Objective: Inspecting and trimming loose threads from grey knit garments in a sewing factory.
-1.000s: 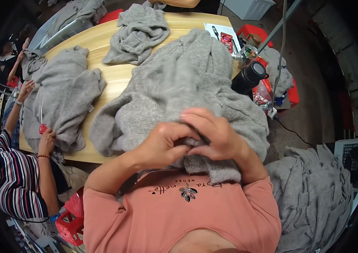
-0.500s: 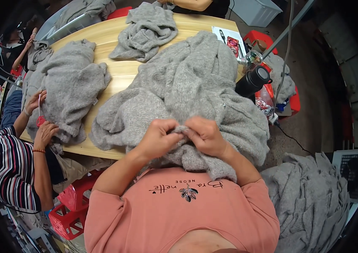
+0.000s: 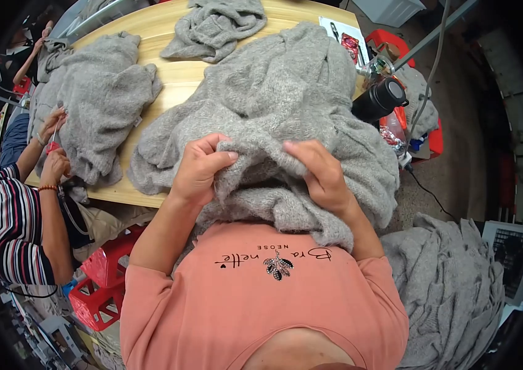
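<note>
A large grey knitted garment (image 3: pixel 274 92) lies bunched across the table in front of me, its near folds hanging toward my body. My left hand (image 3: pixel 203 166) pinches an edge of the knit between thumb and fingers. To its right, my right hand (image 3: pixel 320 169) grips the same stretch of fabric, thumb tucked into the folds. The cloth between my two hands is lifted and spread, with a shadowed hollow under it. Part of the right hand's fingertips is hidden in the knit.
Another grey knit (image 3: pixel 218 28) lies at the table's back. At left, a co-worker in a striped shirt (image 3: pixel 15 228) handles a grey garment (image 3: pixel 95 98). A black bottle (image 3: pixel 378 100) stands at the right edge. Grey knits (image 3: pixel 446 290) are heaped at lower right; red stools (image 3: pixel 98 302) stand lower left.
My hands have moved apart from a close pinch, with the left going up and left and the right shifting right. The fabric between them is now opened out.
</note>
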